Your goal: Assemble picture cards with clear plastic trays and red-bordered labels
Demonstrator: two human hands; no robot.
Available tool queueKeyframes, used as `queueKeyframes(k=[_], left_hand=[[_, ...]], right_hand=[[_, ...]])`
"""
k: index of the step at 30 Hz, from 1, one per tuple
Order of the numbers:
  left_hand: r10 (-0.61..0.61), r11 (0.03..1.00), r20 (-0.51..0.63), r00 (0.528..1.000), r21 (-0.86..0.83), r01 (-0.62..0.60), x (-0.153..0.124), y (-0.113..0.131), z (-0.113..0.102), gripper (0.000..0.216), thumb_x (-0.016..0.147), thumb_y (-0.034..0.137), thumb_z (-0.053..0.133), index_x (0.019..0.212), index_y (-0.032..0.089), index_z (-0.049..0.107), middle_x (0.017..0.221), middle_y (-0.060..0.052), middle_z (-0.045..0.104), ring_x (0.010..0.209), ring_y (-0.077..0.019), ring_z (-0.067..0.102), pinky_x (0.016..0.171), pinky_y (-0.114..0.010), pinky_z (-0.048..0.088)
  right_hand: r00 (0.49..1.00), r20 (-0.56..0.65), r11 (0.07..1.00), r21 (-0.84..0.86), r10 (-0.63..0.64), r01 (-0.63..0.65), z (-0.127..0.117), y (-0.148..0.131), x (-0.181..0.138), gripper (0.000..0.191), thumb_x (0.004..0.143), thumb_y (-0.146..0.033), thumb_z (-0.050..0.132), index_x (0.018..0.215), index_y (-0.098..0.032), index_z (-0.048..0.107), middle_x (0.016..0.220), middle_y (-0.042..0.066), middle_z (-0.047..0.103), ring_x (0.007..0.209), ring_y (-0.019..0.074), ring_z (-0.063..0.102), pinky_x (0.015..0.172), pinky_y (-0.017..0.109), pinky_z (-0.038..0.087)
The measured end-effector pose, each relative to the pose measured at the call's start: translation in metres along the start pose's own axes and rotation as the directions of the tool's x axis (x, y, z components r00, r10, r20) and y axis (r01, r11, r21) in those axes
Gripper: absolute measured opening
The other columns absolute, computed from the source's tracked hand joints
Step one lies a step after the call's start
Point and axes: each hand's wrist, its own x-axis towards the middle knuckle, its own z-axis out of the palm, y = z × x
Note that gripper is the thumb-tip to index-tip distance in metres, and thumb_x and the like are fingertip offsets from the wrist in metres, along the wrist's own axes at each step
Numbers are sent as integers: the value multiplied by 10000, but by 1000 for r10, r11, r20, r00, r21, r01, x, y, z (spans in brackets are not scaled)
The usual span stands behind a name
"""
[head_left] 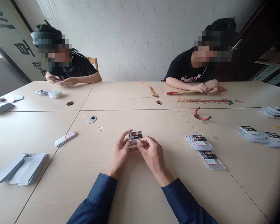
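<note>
Both my hands are raised together over the middle of the pale wooden table (88,186). My left hand (121,153) and my right hand (152,154) pinch a small card packet (135,136) with a black and red printed label, its lower part hidden behind my fingers. To the right of my hands lie two stacks of similar packets (199,142) (211,160). On my left are a white strip bundle with a red-bordered label (65,138) and a small red-bordered tag (100,128).
Grey-white paper sleeves (21,169) are piled at the left. Further packet stacks (252,134) lie at the right, beside a curved red-and-black tool (202,114). Across the table, two seated people handle small items and orange cords (205,100).
</note>
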Motion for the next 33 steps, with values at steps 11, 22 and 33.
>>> queueKeyframes(k=[11, 22, 33], left_hand=[[31, 1000, 5, 1000, 6, -31, 2, -5, 0, 512, 732, 315, 754, 1174, 188, 527, 964, -83, 726, 832, -206, 699, 761, -338, 576], [42, 999, -6, 999, 17, -42, 3, -6, 1, 473, 743, 326, 738, 1150, 194, 535, 974, -76, 730, 799, -186, 699, 755, -328, 575], [44, 999, 5, 999, 19, -44, 2, -8, -1, 465, 751, 334, 734, 1148, 197, 533, 1012, -95, 728, 854, -205, 700, 750, -319, 574]], right_hand=[[999, -31, 999, -32, 13, -14, 0, -7, -3, 162, 801, -363, 609, 764, -209, 642, 692, 11, 661, 609, 153, 582, 585, 250, 403], [997, -20, 998, -7, -68, 68, 2, -5, -3, 149, 825, -316, 551, 746, -203, 606, 705, 18, 656, 623, 153, 581, 597, 255, 412], [999, -20, 999, 10, -40, 41, 3, -3, -2, 196, 833, -381, 560, 770, -206, 620, 684, 16, 649, 586, 150, 574, 569, 250, 418]])
